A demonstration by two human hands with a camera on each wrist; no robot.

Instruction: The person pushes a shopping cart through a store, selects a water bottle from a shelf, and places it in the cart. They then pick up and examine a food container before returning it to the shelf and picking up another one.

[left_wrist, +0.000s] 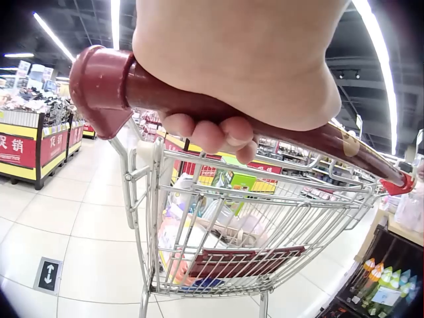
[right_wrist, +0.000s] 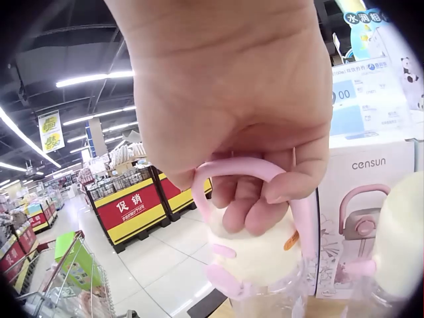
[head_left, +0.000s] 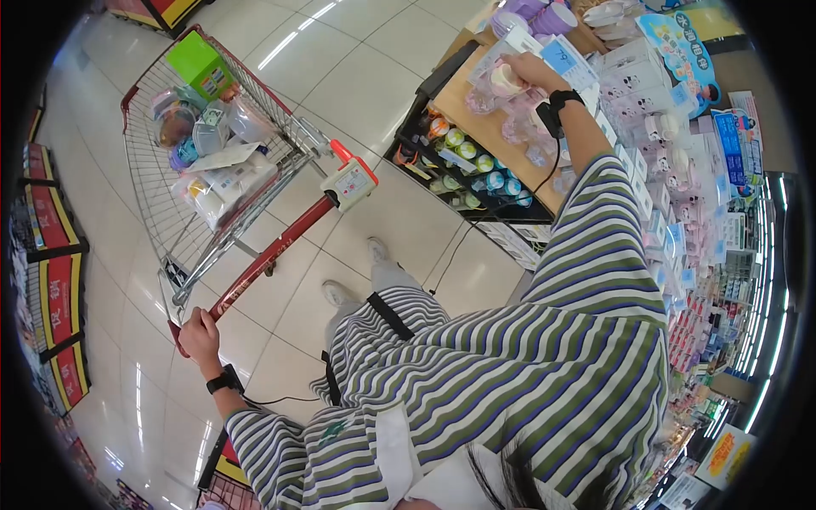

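Holding a bottle (right_wrist: 255, 262) by its handle (right_wrist: 233, 167) in right grip (right_wrist: 242, 126)
Clasping a cart bar (head_left: 270, 258) with left grip (head_left: 201, 340)

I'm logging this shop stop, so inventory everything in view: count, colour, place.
Shopping cart: one, silver, dark red handle, left.
Green box: one, green, in cart.
Packaged goods: several, mixed, in cart.
Held cup: one, cream, pink, at wooden counter.
Bottle-like items: many, orange, green, blue, under counter.
Boxes: many, mostly white, right.
Price signs: several, blue, white, among boxes.
Promotional stands: several, red, yellow, left.
Wristbands: two, black, worn.
Striped top: one, green-white-blue, worn.
Shoes: two, whitish, on pale floor.
Left hand: one, bare, gripping handle.
Right hand: one, bare, holding cup's pink loop.
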